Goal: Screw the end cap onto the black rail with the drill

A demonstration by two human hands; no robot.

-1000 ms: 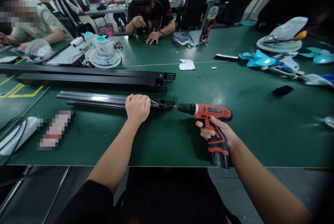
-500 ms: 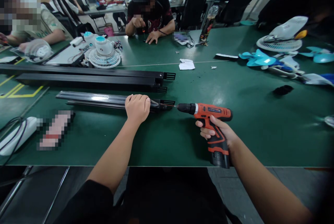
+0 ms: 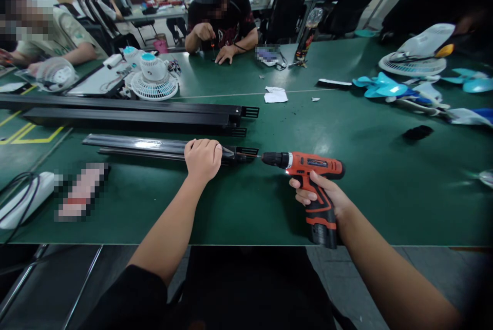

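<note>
My right hand [image 3: 314, 191] is wrapped round the grip of an orange and black cordless drill [image 3: 316, 165]. A small light glows under the drill's chuck, and its thin bit points left into the slotted end of a long black metal profile [image 3: 154, 144]. My left hand [image 3: 203, 160] presses down over that profile near the same end, fingers closed round it. How deep the bit's tip sits cannot be made out. Behind it lie further long black profiles [image 3: 154, 114] with slotted ends, parallel to the one I hold.
Across the green table [image 3: 239, 207] a person [image 3: 223, 22] holds a small screwdriver. White fan parts [image 3: 154, 81] stand at the back left, blue fan blades [image 3: 381, 85] at the right. A phone [image 3: 82, 191] and a white cabled device [image 3: 29, 201] lie front left. Paper scraps [image 3: 276, 95] lie mid-table.
The drill's small light has come on. Its body has tilted very slightly, while my left hand and the profile stay where they were.
</note>
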